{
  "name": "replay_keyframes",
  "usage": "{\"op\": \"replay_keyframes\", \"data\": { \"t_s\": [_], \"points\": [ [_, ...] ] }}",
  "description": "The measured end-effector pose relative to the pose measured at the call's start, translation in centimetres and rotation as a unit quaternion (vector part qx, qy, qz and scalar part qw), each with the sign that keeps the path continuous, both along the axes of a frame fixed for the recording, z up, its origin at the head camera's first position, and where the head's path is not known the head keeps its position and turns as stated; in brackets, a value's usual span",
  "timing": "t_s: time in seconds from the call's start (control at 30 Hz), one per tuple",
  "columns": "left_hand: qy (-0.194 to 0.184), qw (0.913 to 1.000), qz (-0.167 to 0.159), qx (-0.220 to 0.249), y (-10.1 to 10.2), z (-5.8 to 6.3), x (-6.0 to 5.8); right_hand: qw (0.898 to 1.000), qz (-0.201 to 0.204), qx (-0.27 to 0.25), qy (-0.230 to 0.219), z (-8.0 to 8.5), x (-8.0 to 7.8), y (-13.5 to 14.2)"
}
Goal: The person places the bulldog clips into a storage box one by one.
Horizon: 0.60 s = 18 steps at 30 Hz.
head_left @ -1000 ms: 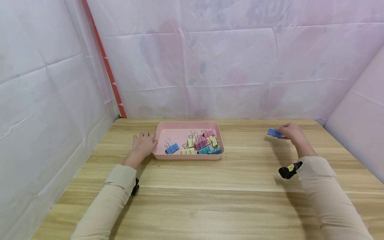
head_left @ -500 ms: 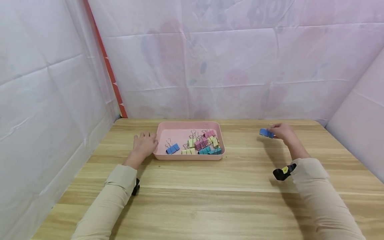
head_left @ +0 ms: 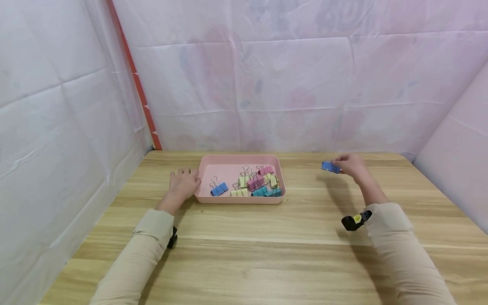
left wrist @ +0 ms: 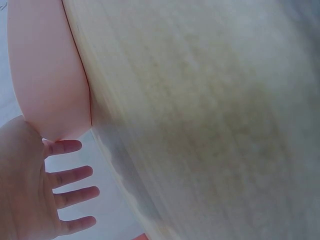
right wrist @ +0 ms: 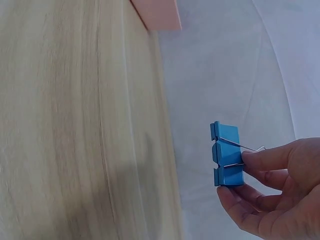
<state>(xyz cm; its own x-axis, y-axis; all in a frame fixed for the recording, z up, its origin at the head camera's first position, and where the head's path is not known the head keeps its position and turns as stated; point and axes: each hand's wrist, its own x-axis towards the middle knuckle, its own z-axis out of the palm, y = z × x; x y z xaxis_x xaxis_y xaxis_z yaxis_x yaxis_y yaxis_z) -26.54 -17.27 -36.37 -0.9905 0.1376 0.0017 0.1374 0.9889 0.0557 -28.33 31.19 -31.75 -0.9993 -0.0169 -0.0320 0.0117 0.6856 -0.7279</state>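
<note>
My right hand [head_left: 350, 165] pinches a blue binder clip [head_left: 330, 167] above the table, to the right of the pink tray [head_left: 240, 200]. The right wrist view shows thumb and fingers on the blue clip [right wrist: 229, 160], its wire handle sticking out. With fingers spread, my left hand [head_left: 184, 185] touches the tray's left end; in the left wrist view its fingers [left wrist: 75, 175] are straight beside the tray wall [left wrist: 55, 75]. Inside the tray lie another blue binder clip [head_left: 219, 189] at the left and several yellow, pink and teal clips [head_left: 255, 183] bunched at the right.
The wooden table [head_left: 244, 245] carries the tray near its back edge. A white patterned cloth [head_left: 289, 84] hangs behind it, with more cloth [head_left: 49, 127] along the left and right sides. Black wrist cameras [head_left: 354, 221] sit under the sleeve cuffs.
My right hand has moved left toward the tray with the blue binder clip held in it. The left hand and the tray have stayed in place.
</note>
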Motion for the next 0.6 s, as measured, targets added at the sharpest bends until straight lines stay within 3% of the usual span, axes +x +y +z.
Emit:
{"op": "replay_keyframes", "data": {
  "t_s": [0.23, 0.6],
  "points": [
    [0.000, 1.0000, -0.001, 0.001, -0.1, -0.1, -0.1, 0.999, 0.014, 0.042, 0.019, 0.9, 0.3, -1.5],
    [0.006, 1.0000, 0.000, 0.002, -0.1, -0.4, -0.3, 0.996, 0.026, 0.067, 0.050, 2.4, 0.2, -3.5]
  ]
}}
